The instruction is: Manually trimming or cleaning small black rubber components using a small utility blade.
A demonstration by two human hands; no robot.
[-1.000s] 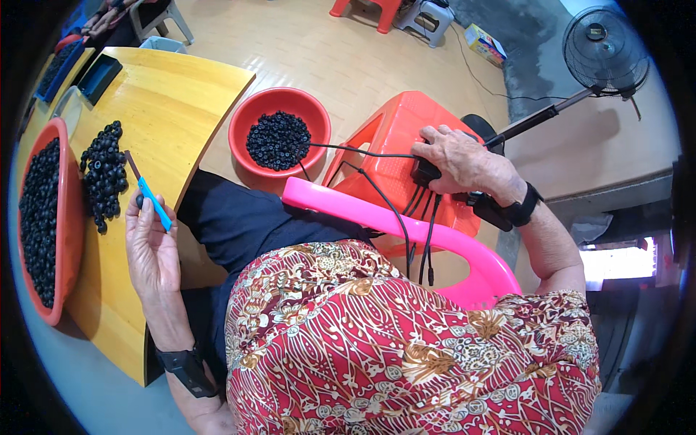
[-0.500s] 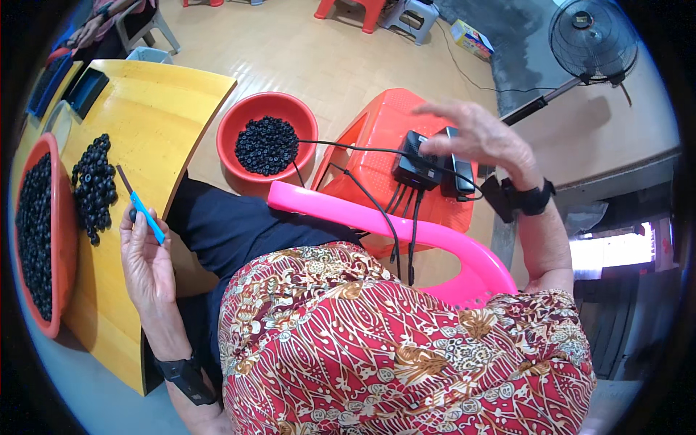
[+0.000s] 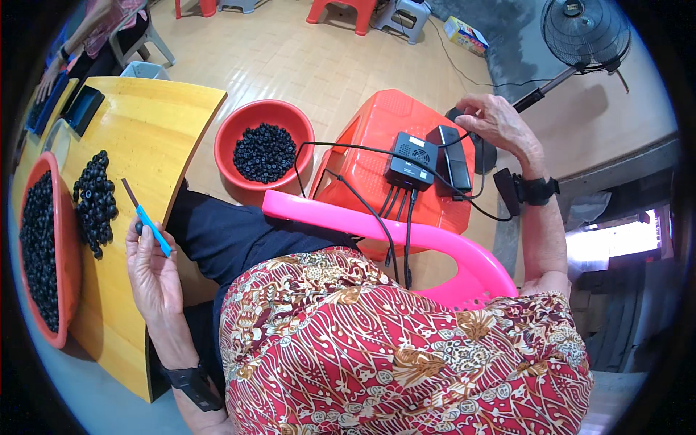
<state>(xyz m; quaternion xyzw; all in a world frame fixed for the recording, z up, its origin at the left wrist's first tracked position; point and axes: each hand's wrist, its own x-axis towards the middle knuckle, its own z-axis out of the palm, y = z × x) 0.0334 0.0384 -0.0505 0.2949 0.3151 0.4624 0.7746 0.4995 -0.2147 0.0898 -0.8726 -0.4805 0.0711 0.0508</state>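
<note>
My left hand (image 3: pixel 156 272) is closed on a slim blue-handled blade tool (image 3: pixel 154 230), its narrow dark blade pointing up over the yellow table. A small round black piece (image 3: pixel 139 228) sits at its fingertips. On the right, my right hand (image 3: pixel 500 125) has its fingers curled together around a thin black cable, partly hidden by the fingers. Below that hand, a black vented box (image 3: pixel 412 161) and a longer black block (image 3: pixel 454 165) rest on a red plastic stool (image 3: pixel 395 116). Several cables are plugged into the box.
On the yellow table (image 3: pixel 159 109) are a pile of black pieces (image 3: pixel 94 196), a tilted red basin (image 3: pixel 67 290) of similar pieces and a dark tray (image 3: pixel 83 109). Another red basin (image 3: pixel 308 138) stands beyond my lap. A pink chair arm (image 3: pixel 362 226), a fan (image 3: pixel 586 35) and another person's arm (image 3: pixel 76 36) also show.
My right hand has drawn back from above the black box and its fingers have curled onto the cable. My left hand keeps the blue tool. The whole view has shifted slightly.
</note>
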